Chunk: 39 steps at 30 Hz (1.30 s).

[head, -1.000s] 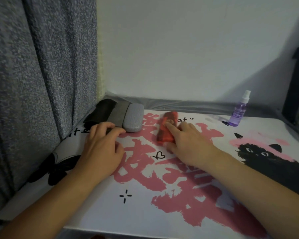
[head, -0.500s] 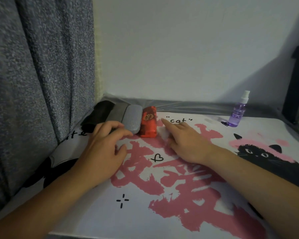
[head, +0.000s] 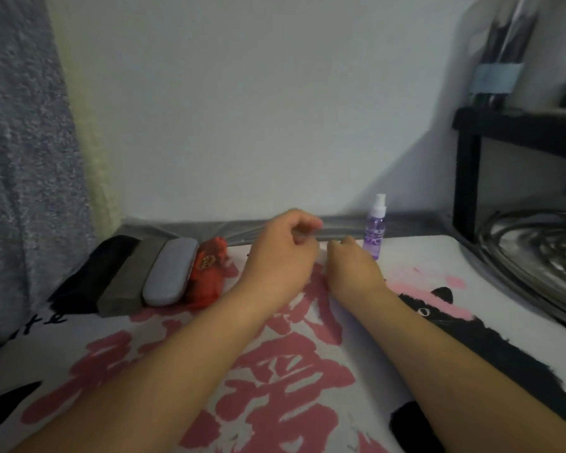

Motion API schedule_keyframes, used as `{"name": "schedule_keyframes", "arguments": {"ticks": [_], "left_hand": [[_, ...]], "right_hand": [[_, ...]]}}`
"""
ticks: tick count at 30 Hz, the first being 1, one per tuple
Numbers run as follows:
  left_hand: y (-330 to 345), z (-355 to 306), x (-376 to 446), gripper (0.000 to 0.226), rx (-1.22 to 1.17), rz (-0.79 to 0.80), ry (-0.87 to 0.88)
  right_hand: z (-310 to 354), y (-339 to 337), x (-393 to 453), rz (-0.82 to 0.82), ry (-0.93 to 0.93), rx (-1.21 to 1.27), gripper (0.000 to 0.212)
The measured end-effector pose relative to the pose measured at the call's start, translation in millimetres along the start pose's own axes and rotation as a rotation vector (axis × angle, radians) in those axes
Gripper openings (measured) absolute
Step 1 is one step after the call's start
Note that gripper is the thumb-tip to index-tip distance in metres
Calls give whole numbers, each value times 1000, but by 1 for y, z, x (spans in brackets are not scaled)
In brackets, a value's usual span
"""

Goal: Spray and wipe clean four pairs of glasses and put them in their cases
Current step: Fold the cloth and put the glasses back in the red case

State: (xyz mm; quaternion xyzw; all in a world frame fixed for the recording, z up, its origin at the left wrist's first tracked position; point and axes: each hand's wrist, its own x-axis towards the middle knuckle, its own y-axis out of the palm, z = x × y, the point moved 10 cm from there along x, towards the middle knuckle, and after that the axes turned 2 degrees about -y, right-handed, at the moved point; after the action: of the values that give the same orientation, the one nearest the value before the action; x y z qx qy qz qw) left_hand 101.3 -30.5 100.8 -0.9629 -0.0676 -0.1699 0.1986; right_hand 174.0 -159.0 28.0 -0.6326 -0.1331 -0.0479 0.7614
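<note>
Patterned mat (head: 471,273), spray bottle (head: 376,228) just beyond right hand (head: 353,269) (fingers curled, grip unclear), four cases (head: 151,273) left.

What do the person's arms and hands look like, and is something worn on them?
Both forearms are bare up to the bottom edge of the picture: no sleeve is seen. The left hand and the right hand carry no glove. No ring, watch or bracelet shows on the fingers or wrists, though the picture is a little blurred.
</note>
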Motion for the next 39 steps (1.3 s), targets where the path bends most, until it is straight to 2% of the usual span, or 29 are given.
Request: {"name": "schedule_keyframes", "arguments": {"ticks": [2, 3, 6, 8, 10, 12, 14, 17, 20, 23, 25, 29, 32, 34, 39], "left_hand": [[2, -6, 19, 33, -40, -85, 4], [0, -5, 28, 34, -56, -142, -8], [3, 23, 48, 35, -212, -261, -143], [31, 35, 55, 39, -248, -142, -184], [80, 38, 55, 59, -162, 127, -165], [123, 42, 50, 81, -130, 314, -177], [148, 45, 52, 81, -168, 344, -196], [166, 52, 60, 58, -208, 294, -242], [161, 47, 62, 29, -136, 235, -219], [124, 28, 43, 18, -87, 186, -115], [82, 19, 15, 13, -53, 157, -48], [-3, 17, -48, 14, 121, 130, 125], [-44, 31, -71, 11, 197, 55, 169], [-57, 44, -72, 18, 213, 21, 143], [-59, 62, -69, 20, 256, 50, 99]], "right_hand": [[-5, -17, -4, -67, -60, 165, 17], [-9, -37, -10, -159, -73, 317, 20], [-46, -115, -42, -663, -10, 781, 20], [-87, -132, -56, -923, 148, 956, 16], [-122, -114, -53, -980, 347, 1109, 16], [-146, -86, -47, -934, 508, 1196, 18], [-160, -70, -45, -911, 572, 1203, 18], [-166, -63, -39, -889, 581, 1166, 17], [-155, -62, -35, -828, 548, 1138, 14], [-138, -63, -34, -776, 482, 1192, 9], [-112, -65, -31, -679, 382, 1269, 7], [-25, -64, -33, -357, 100, 1408, 5], [30, -58, -52, -165, -45, 1521, 5], [49, -52, -61, -116, -71, 1599, 5], [51, -42, -66, -117, 52, 1798, 10]]}}
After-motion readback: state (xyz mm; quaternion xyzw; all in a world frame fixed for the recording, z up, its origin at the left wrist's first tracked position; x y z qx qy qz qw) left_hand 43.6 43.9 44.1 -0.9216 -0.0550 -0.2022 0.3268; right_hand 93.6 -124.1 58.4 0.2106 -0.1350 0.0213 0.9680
